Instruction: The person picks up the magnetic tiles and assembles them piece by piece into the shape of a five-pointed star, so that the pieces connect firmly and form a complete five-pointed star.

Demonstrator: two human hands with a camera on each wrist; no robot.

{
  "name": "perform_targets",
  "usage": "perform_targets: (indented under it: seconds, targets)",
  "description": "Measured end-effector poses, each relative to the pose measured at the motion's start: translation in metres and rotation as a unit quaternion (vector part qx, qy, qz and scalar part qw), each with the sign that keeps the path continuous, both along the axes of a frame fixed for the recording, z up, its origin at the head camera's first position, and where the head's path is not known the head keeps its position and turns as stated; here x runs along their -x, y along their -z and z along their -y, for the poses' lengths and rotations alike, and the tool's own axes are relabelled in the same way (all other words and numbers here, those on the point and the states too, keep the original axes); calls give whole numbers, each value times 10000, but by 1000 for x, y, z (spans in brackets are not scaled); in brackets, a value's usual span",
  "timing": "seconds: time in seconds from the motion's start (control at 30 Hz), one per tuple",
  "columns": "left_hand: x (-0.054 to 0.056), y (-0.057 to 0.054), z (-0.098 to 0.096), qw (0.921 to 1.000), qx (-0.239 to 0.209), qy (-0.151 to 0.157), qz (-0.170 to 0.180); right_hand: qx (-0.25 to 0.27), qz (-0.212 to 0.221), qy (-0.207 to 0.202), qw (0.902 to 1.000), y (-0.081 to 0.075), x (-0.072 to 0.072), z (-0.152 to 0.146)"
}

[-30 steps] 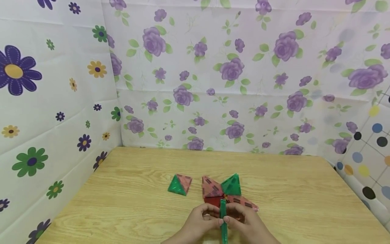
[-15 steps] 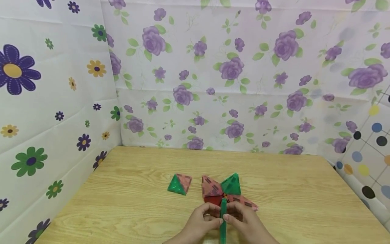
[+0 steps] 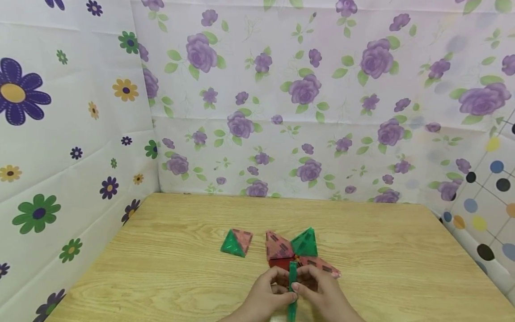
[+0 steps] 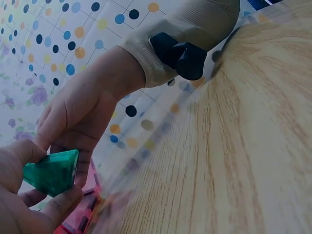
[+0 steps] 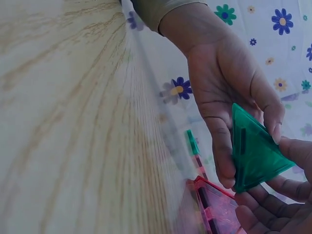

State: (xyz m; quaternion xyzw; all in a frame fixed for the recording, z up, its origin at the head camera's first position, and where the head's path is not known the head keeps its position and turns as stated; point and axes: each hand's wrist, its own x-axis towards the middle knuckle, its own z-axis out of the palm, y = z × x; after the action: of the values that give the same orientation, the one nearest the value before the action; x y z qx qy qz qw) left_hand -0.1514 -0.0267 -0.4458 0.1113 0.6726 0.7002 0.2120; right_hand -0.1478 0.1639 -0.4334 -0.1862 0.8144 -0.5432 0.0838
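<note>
A green translucent triangle magnetic tile [image 3: 292, 308] stands edge-on between my hands in the head view; its triangular face [image 5: 258, 153] shows in the right wrist view. Whether it is one tile or several stacked is hard to tell. My left hand [image 3: 263, 290] pinches it from the left, thumb at the near edge. From the right, my right hand [image 3: 323, 290] pinches the same tile, its thumb on that edge. Just beyond my fingers lies a joined group of pink tiles [image 3: 278, 246] with a red part [image 3: 279, 264] below and a raised green piece [image 3: 306, 243]. My hands partly hide this group.
A small green and pink tile piece [image 3: 237, 243] sits apart, left of the group. All of it is on a light wood-grain table [image 3: 169, 268]. Flower-patterned sheets [image 3: 257, 147] stand along the back and left, and a dotted sheet [image 3: 483, 210] borders the right.
The green tile has shifted very slightly left, and my left thumb reaches a little further over its edge. Both hands keep their grip. The pieces on the table stay put.
</note>
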Motion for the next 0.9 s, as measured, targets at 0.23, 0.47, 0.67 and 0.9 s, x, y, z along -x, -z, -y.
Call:
perform_targets:
  seconds: [0.23, 0.47, 0.67, 0.9]
  targets:
    - [0, 1, 2, 9993, -186, 189, 264, -33, 213, -78, 9997, 0, 1, -2]
    - [3, 1, 6, 9983, -281, 420, 274, 79, 333, -112, 9994, 5, 1, -7]
    - [7, 0, 6, 9980, -241, 529, 241, 29, -99, -132, 9999, 9, 0, -12]
    - [6, -2, 7, 9990, 26, 434, 64, -101, -13, 847, 9964, 1, 1, -11]
